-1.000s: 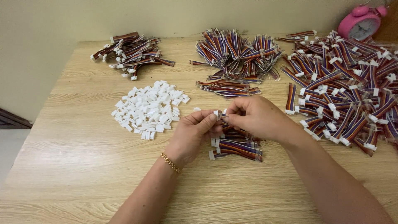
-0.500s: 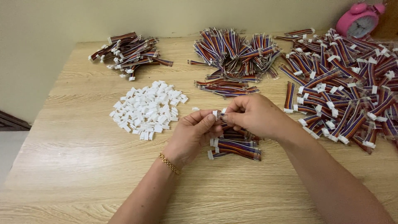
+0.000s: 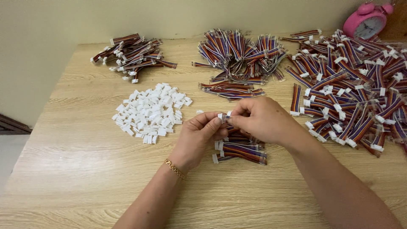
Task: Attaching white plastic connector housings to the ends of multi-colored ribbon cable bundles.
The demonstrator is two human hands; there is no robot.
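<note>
My left hand (image 3: 197, 138) and my right hand (image 3: 263, 118) meet at the middle of the wooden table (image 3: 76, 178). Between their fingertips they pinch a small white plastic connector (image 3: 223, 115) at the end of a short multicoloured wire harness, mostly hidden by the fingers. Just under the hands lies a small bundle of wire harnesses with white ends (image 3: 239, 150). A heap of loose white connector housings (image 3: 150, 112) lies to the left of my left hand. A gold bracelet sits on my left wrist.
Piles of striped wire harnesses fill the back and right: a small one at the back left (image 3: 131, 55), a large one at the back middle (image 3: 241, 53), a wide spread on the right (image 3: 352, 85). A pink alarm clock (image 3: 365, 21) stands at the back right corner.
The hands have stayed together over the small bundle, with only slight finger movement on the connector. Nothing else on the table has shifted.
</note>
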